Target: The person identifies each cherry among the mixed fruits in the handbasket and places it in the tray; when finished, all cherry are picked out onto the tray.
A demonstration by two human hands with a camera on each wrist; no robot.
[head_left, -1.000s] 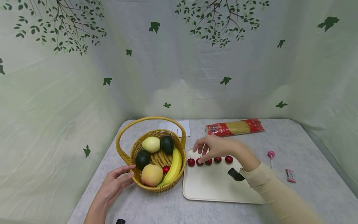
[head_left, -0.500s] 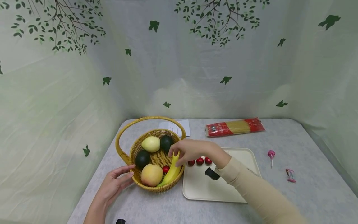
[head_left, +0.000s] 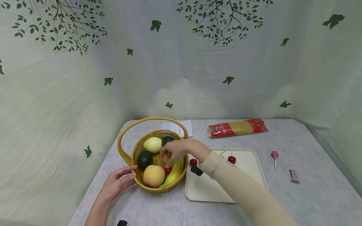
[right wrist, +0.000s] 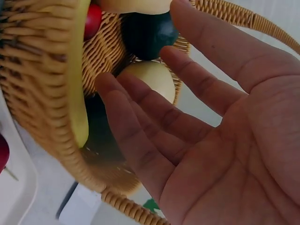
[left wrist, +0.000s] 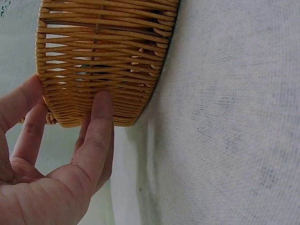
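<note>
A wicker basket [head_left: 135, 180] holds a peach [head_left: 153, 176], a banana [head_left: 176, 175], a pale yellow lemon-like fruit [head_left: 152, 144], dark green avocado-like fruits [head_left: 144, 160] and a red cherry [head_left: 168, 170]. My left hand [head_left: 117, 185] touches the basket's left side with fairly straight fingers; the thumb lies against the weave in the left wrist view. Over the basket is my right hand [head_left: 178, 150], above the banana's upper end. In the right wrist view its fingers [right wrist: 136, 126] are spread and hold nothing. Cherries [head_left: 232, 159] stand on a cream tray [head_left: 209, 194], some hidden behind the right forearm.
A red-and-clear pack of spaghetti [head_left: 238, 128] lies at the back. A pink lollipop [head_left: 274, 155] and a small wrapped candy [head_left: 294, 176] lie to the right of the tray. Behind the basket is a white card-like item [head_left: 186, 127]. The basket's tall handle [head_left: 152, 118] arches up.
My right hand has moved left from above the row of cherries on the tray to over the basket. The left hand stays at the basket's side.
</note>
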